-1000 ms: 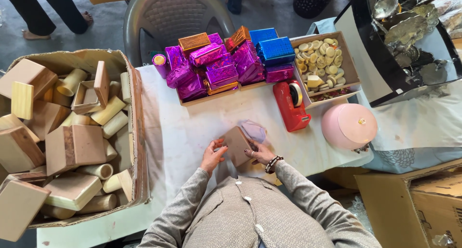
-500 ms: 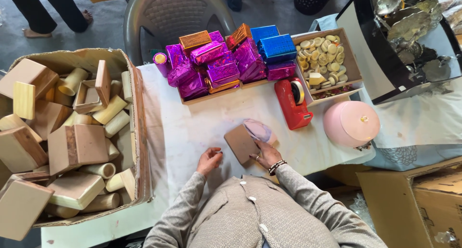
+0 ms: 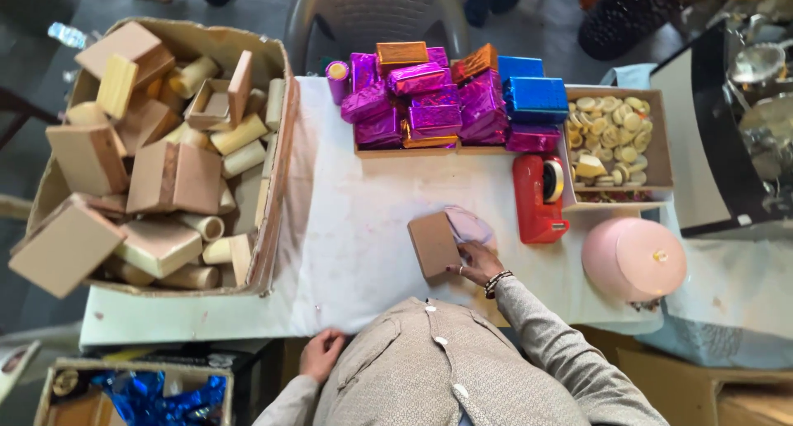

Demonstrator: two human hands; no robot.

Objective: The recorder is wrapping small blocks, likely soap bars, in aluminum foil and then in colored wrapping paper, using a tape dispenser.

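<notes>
The small brown cardboard box (image 3: 433,244) is plain, flat-sided and square-cornered, closed, with no wrapping on it. It rests on the white-covered desk (image 3: 355,228) near its front edge, turned slightly askew, its broad face up. The right hand (image 3: 479,262) holds it at its right edge. A pale lilac sheet (image 3: 469,225) lies just beside it, touching its upper right corner.

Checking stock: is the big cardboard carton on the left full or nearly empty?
Full. The carton is heaped above its rim with brown boxes and pale tubes.
</notes>
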